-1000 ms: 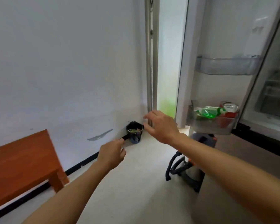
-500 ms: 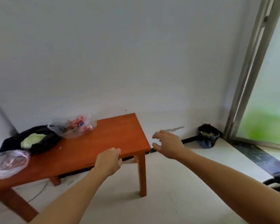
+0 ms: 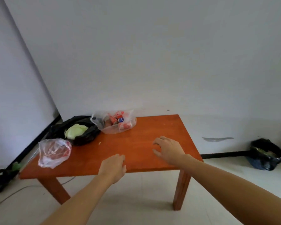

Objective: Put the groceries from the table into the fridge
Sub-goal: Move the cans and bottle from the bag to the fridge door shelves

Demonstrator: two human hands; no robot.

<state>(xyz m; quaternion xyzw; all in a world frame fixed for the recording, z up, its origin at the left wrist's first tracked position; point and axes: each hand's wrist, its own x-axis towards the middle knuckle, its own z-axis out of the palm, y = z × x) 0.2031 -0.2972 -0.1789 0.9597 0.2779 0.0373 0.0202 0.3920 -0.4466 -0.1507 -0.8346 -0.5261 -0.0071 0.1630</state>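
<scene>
Surface: orange table (image 3: 152,132), against white wall (image 3: 152,62).
Groceries: bag of cans (image 3: 115,122), cabbage (image 3: 75,131) in black bag (image 3: 88,138), pink-filled bag (image 3: 53,152), all on the tabletop's left side.
Left hand (image 3: 113,168): fingers loosely curled, empty, at near edge.
Right hand (image 3: 168,149): fingers spread, empty.
Unclear: floor bag (image 3: 266,154) contents.

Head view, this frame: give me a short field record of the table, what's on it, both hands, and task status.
surface: orange wooden table
items: black bag holding a pale green vegetable; clear bag of cans; clear bag with reddish contents
left hand: empty, over the table's near edge
right hand: empty, fingers spread above the tabletop
fridge: out of view
status: three bags on the table, none picked up
</scene>
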